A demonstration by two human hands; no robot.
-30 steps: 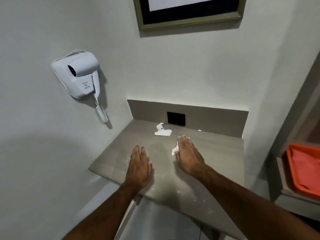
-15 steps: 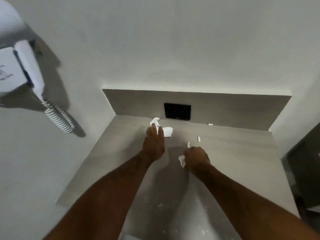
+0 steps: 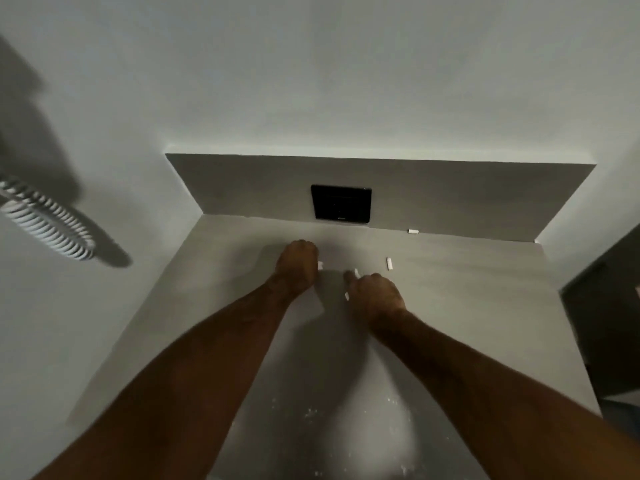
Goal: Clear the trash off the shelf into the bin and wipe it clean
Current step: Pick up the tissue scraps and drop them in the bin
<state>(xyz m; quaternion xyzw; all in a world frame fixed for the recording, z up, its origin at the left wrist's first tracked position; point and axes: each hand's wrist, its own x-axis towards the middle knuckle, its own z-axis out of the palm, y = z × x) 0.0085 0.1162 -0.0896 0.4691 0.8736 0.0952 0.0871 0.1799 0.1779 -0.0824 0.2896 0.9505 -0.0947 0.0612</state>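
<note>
The grey shelf (image 3: 467,306) fills the middle of the head view. My left hand (image 3: 297,268) is closed over the crumpled white tissue; only a small white corner (image 3: 320,265) shows at its right side. My right hand (image 3: 375,296) is closed on another white tissue, with bits of it (image 3: 355,272) poking out at the fingertips. Two small white scraps lie loose: one (image 3: 390,263) right of my hands, one (image 3: 413,231) against the back panel. White crumbs (image 3: 311,412) dot the near part of the shelf. No bin is in view.
A black wall socket (image 3: 341,203) sits in the grey back panel. A white coiled cord (image 3: 45,220) hangs on the left wall. White walls close the shelf in at left and back. A dark opening (image 3: 609,306) lies to the right.
My left hand has closed over the tissue near the socket, which now is almost hidden in my fist. The camera has moved closer and lower; the hair dryer body has left the view.
</note>
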